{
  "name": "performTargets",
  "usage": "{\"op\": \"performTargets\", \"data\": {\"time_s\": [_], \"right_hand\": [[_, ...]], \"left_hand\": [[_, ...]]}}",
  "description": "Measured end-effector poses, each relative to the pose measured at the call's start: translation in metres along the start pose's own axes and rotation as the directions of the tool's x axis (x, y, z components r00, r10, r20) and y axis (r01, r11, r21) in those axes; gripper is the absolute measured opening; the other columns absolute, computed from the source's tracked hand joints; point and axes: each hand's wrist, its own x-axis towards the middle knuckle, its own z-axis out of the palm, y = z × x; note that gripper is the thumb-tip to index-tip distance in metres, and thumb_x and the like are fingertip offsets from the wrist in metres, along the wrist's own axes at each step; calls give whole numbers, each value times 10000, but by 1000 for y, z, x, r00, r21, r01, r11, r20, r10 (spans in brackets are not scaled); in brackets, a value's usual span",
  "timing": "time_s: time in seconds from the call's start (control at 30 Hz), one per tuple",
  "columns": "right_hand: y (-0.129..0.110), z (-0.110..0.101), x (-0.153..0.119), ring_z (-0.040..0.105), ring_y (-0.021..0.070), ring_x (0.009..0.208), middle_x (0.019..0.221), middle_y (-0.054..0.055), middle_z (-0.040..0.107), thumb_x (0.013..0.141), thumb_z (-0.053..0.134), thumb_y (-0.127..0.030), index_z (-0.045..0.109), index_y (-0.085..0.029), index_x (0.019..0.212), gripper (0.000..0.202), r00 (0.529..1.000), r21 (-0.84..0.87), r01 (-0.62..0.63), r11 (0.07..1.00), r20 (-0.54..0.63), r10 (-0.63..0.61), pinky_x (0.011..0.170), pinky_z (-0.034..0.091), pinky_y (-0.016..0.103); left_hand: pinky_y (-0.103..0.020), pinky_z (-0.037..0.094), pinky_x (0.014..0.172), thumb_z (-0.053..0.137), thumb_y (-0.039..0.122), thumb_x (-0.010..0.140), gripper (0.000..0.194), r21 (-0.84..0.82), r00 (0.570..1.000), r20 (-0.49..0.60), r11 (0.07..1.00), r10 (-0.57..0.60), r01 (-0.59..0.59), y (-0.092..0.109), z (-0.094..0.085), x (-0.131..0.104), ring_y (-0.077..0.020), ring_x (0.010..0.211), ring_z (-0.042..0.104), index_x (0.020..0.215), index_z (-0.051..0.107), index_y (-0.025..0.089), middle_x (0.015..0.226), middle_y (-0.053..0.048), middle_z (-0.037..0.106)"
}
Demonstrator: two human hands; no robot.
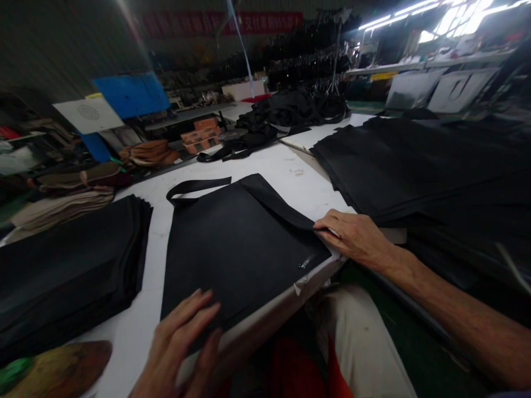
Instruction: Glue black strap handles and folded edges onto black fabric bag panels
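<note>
One black bag point(236, 243) lies flat at the desk point(290, 171) near edge, our left hand point(182, 342) and right hand point(352, 235) pressing it open-fingered, gripping nothing; stacks point(66, 271) wait left and right.

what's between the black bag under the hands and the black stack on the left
A bare strip of white table separates the bag from the stack, seen in the head view.

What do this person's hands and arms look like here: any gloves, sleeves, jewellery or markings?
Both hands are bare: no gloves on the left hand or the right hand. The right forearm is uncovered along all that shows, with no sleeve in view. No watch, ring or bracelet shows on either hand. Only the left hand and wrist are in frame, so any sleeve there cannot be told.
</note>
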Motion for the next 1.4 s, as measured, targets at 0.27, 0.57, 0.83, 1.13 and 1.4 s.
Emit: {"op": "performTargets", "data": {"time_s": [0.27,0.57,0.83,1.13,1.4], "right_hand": [[-6,-3,16,532,161,631,717,31,578,906,494,-335,607,-173,764,243,951,-142,223,964,-185,-247,578,352,287],[0,-4,20,539,131,648,754,30,605,918,468,-244,594,-167,809,183,904,38,357,933,-266,-335,589,400,254],[21,19,-3,592,159,877,963,61,632,896,470,-164,555,-190,1040,170,977,403,179,897,-178,-115,738,475,280],[30,47,-11,559,194,835,873,51,652,893,491,-199,614,-175,919,128,996,402,85,912,-71,-62,767,415,353],[26,48,-14,542,199,848,884,42,633,890,507,-264,614,-194,873,129,999,374,20,927,-36,-7,776,369,353]], "left_hand": [[-497,406,973,573,106,785,508,0,977,172,992,123,-125,53,90,124,-288,1232,404,1259,412,187,1321,-138,439],[-394,489,828,498,129,858,167,-14,963,36,964,267,-266,55,95,136,-215,947,576,1008,551,179,989,-59,636],[-343,527,848,438,92,874,272,-115,969,137,975,207,-192,47,105,108,-183,984,603,1110,539,182,1062,-73,640],[-443,475,959,658,316,703,510,-118,911,364,980,192,-159,48,115,86,-286,1140,538,1159,525,130,1177,-147,600],[-455,491,928,520,161,765,417,-76,907,353,973,230,-217,47,120,79,-278,1147,534,1180,504,113,1193,-159,596]]}}
